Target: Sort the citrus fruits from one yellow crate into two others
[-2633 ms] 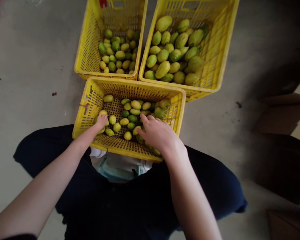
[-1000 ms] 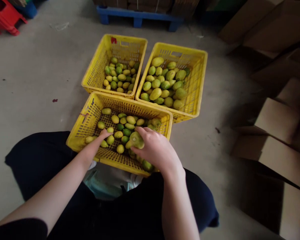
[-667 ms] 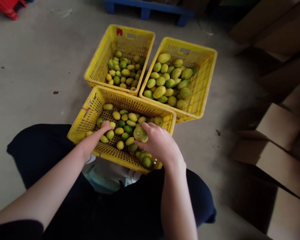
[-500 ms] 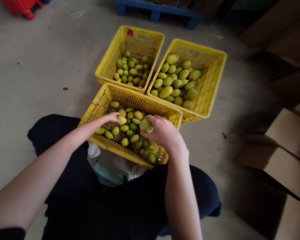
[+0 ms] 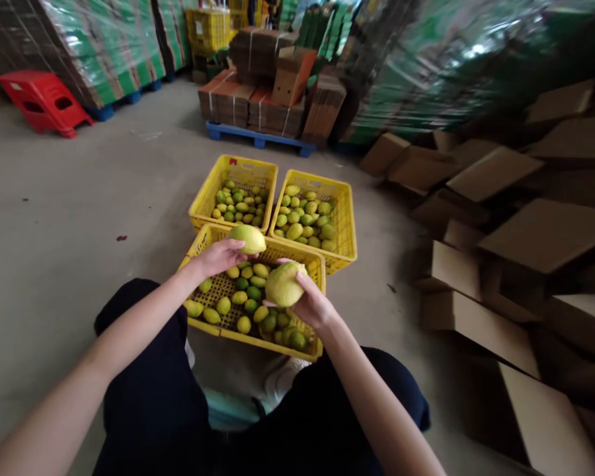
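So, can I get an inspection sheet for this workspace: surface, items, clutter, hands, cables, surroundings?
Surface: grey floor, with a dark reddish spot.
Items: three yellow crates, near crate, rear left crate, rear right crate, all holding yellow and green fruit.
Clutter: cardboard boxes jumbled at right.
Left hand: holds a yellow fruit.
Right hand: holds a yellow-green fruit.
Cables: nothing seen.
Surroundings: red stool, blue pallet with strapped cardboard, wrapped stacks.

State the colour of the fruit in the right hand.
The fruit is greenish yellow, seen best in the head view.
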Available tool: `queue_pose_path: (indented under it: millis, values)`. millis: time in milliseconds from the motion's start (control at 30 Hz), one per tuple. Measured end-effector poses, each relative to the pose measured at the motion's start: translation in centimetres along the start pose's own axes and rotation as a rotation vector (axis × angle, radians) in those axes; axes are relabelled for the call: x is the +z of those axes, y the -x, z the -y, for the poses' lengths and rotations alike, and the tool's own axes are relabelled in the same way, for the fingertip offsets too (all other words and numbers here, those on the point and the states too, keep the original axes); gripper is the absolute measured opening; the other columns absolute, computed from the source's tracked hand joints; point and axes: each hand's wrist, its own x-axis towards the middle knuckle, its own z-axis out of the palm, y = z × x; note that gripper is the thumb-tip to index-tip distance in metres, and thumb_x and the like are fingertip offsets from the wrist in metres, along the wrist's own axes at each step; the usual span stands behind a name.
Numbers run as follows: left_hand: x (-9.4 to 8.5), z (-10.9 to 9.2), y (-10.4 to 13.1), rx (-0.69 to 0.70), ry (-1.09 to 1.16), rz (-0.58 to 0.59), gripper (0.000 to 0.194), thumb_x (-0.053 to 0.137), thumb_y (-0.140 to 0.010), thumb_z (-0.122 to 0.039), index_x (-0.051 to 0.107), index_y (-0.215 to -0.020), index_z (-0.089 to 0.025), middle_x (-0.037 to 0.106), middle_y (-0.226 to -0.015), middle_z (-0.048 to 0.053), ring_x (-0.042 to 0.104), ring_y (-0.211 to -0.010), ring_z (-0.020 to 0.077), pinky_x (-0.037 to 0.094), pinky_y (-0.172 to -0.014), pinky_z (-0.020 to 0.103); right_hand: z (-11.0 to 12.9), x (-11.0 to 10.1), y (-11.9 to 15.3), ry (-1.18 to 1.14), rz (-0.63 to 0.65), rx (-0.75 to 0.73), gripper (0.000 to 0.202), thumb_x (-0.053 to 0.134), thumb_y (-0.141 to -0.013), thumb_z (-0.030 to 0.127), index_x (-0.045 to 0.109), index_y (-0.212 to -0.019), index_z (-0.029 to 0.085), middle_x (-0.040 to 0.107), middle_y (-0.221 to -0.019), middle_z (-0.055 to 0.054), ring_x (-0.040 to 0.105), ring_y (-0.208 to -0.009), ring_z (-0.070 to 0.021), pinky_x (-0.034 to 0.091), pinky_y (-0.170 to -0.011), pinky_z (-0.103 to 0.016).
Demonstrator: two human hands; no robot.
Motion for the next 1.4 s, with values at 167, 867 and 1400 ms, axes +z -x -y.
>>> queue_pose_path:
  millis: [167,867,1400]
  values:
    - [-0.3,2.3,-0.1,-0.015,-0.071,-0.009,0.04,0.078,-0.073,-0.035,0.059,-0.101,-0.012,0.071,-0.087,0.007,0.066,-0.072,0.015,0.05,-0.061,0.023,-1.0,0.1,-0.1,-0.09,-0.147,-0.132,0.063,0.09,-0.056,0.035,0.054,-0.107,0.029,0.066,-0.105,-0.003,0.067,-0.1,-0.0288,0.059,-0.085,-0.053]
    - [1.4,3.2,1.3,0.832,-1.29,-0.155,0.05,0.079,-0.079,-0.03,0.054,-0.122,-0.023,0.062,-0.11,0.007,0.061,-0.105,0.0238,0.05,-0.093,0.039,-3.5,-1.6,-2.7,1.134,-0.539,-0.936,0.056,0.078,-0.076,0.033,0.048,-0.123,0.028,0.057,-0.121,-0.008,0.058,-0.114,-0.0275,0.055,-0.089,-0.045]
    - [0.9,3.4,1.6,0.933,-1.381,-0.127,0.053,0.075,-0.083,-0.028,0.057,-0.133,-0.031,0.06,-0.117,0.007,0.059,-0.11,0.0243,0.049,-0.099,0.044,-3.7,-1.7,-2.2,1.135,-0.529,-0.968,0.052,0.077,-0.077,0.03,0.05,-0.121,0.028,0.056,-0.124,-0.009,0.058,-0.117,-0.0284,0.055,-0.09,-0.048]
